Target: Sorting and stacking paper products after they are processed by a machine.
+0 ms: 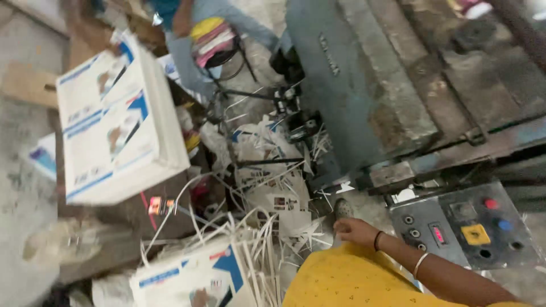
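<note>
From the head view, the right hand (355, 230) reaches out over a heap of paper scraps (273, 193) on the floor, its grip loosely curled and holding nothing, fingertips just above the trimmings. The left hand is out of view. A control panel (463, 227) sits just right of the wrist. A tall stack of printed sheets (114, 119) stands well apart to the left.
</note>
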